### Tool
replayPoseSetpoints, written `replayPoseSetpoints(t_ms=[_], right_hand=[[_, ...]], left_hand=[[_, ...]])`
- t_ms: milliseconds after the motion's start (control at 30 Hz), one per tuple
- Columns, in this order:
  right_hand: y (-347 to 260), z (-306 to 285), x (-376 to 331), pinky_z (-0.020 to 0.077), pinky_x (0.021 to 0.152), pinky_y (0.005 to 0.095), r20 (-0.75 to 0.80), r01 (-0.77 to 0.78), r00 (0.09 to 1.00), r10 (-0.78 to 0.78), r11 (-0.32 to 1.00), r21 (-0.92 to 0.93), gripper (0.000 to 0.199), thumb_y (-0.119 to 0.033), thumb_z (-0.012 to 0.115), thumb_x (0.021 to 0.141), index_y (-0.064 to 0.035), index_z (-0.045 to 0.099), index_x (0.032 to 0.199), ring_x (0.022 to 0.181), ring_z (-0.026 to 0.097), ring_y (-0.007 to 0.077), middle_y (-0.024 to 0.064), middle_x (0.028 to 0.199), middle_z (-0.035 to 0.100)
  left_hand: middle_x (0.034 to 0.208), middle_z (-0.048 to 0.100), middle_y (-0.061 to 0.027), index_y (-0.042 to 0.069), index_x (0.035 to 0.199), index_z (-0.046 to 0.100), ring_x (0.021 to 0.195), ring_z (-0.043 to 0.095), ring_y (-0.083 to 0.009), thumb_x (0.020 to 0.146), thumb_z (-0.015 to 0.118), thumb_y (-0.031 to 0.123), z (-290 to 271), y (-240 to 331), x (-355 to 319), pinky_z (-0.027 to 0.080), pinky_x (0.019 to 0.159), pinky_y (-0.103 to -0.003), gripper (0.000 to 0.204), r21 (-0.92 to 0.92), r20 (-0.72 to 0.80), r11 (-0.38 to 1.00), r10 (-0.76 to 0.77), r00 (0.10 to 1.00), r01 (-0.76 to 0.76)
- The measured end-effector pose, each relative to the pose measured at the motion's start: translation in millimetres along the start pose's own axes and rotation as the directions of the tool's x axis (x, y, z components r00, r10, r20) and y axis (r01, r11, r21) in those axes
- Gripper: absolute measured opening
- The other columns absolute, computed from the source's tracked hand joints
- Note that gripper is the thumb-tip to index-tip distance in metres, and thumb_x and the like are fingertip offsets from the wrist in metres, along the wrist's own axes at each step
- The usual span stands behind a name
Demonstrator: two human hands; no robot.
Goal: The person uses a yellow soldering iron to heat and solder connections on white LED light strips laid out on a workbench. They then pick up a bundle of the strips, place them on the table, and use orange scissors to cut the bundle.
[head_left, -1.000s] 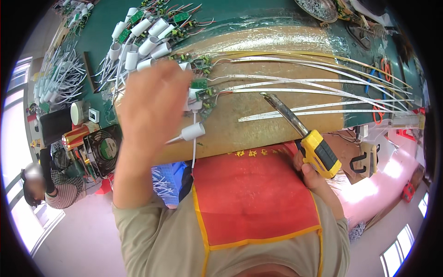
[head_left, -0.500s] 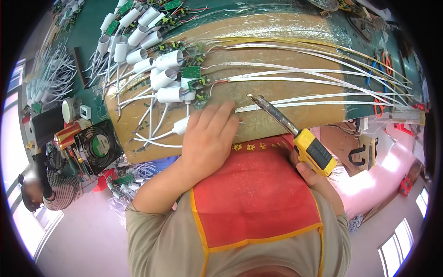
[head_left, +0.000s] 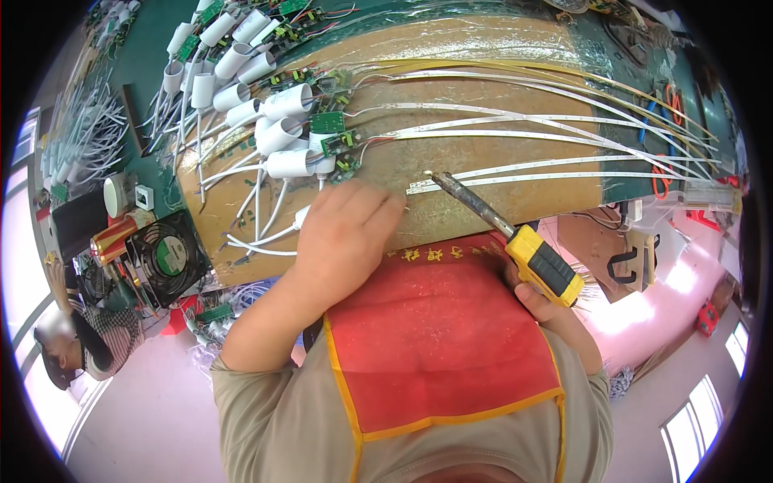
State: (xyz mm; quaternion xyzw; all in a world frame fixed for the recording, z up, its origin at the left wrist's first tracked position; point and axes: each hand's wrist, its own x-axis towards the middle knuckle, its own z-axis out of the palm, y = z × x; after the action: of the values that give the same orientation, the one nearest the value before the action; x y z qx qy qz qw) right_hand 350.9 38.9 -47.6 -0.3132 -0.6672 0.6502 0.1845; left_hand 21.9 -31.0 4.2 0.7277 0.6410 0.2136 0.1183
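Note:
My left hand [head_left: 345, 235] is on the tan board with its fingers curled and pressed together, around the end of a white cylindrical housing [head_left: 302, 217]. A white cable [head_left: 270, 247] trails from that housing to the left. The hand covers the housing's other end and its own fingertips. In my right hand [head_left: 538, 304] is a yellow and black soldering iron [head_left: 541, 259], its tip pointing up and left. Just beside the tip end two white LED strips [head_left: 523, 172], which run off to the right. Above my left hand, more white housings [head_left: 290, 163] carry green circuit boards [head_left: 328, 122].
The tan board [head_left: 475, 211] lies on a green work surface. More LED strips [head_left: 515, 121] fan out across it. A black fan [head_left: 169, 256] stands at its left edge, with bundled white cables [head_left: 84, 145] beyond. A person [head_left: 101, 342] is at far left.
My left hand has shifted a little to the left, and the white housing has moved with it. The soldering iron stays nearly where it was. The person at far left has raised an arm.

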Motion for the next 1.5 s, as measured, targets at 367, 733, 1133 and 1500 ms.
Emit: replayPoseSetpoints(t_ms=[367, 733, 1133, 1500], right_hand=[[-8.3, -4.2, 7.4, 0.0471, 0.06, 0.0375, 0.018, 0.062, 0.998, -0.062, 0.998, -0.013, 0.019, -0.019, 0.071, 0.081, -0.0025, 0.063, 0.088, 0.067, 0.059, 0.0303, 0.0117, 0.078, 0.061], [-12.1, -3.2, 8.5, 0.0468, 0.063, 0.0381, 0.016, -0.038, 0.999, 0.037, 0.998, 0.047, 0.022, -0.017, 0.072, 0.08, -0.0009, 0.064, 0.092, 0.069, 0.059, 0.0308, 0.0115, 0.081, 0.063], [-13.0, -3.5, 7.8, 0.047, 0.063, 0.0394, 0.02, -0.076, 0.997, 0.076, 0.997, -0.014, 0.024, -0.022, 0.073, 0.081, -0.0035, 0.065, 0.094, 0.071, 0.06, 0.032, 0.011, 0.083, 0.064], [-13.8, 1.6, 4.1, 0.0482, 0.065, 0.0385, -0.028, -0.095, 0.995, 0.096, 0.995, 0.032, 0.022, -0.017, 0.073, 0.079, -0.0026, 0.066, 0.095, 0.073, 0.061, 0.0304, 0.0105, 0.084, 0.065]], left_hand=[[0.095, 0.065, -0.0052, 0.008, 0.103, 0.068, 0.09, 0.063, -0.0258, 0.072, 0.068, 0.004, 2.8, -4.0, 9.9, 0.048, 0.076, -0.038, 0.031, 0.082, 0.002, 0.996, 0.024, 1.0, -0.024], [0.096, 0.065, -0.0043, 0.009, 0.101, 0.068, 0.092, 0.063, -0.0251, 0.074, 0.065, 0.003, 2.9, -2.8, 13.0, 0.047, 0.077, -0.037, 0.028, 0.101, 0.039, 0.995, 0.0, 0.999, -0.004], [0.096, 0.066, -0.004, 0.009, 0.101, 0.069, 0.091, 0.063, -0.0244, 0.074, 0.067, 0.004, 3.8, -2.5, 13.7, 0.047, 0.077, -0.037, 0.027, 0.081, 0.0, 0.997, 0.003, 1.0, -0.003], [0.092, 0.061, -0.0026, 0.01, 0.098, 0.067, 0.09, 0.06, -0.0224, 0.074, 0.063, 0.009, 9.5, -7.2, 13.9, 0.044, 0.075, -0.036, 0.024, 0.102, -0.023, 0.994, 0.037, 0.999, -0.034]])
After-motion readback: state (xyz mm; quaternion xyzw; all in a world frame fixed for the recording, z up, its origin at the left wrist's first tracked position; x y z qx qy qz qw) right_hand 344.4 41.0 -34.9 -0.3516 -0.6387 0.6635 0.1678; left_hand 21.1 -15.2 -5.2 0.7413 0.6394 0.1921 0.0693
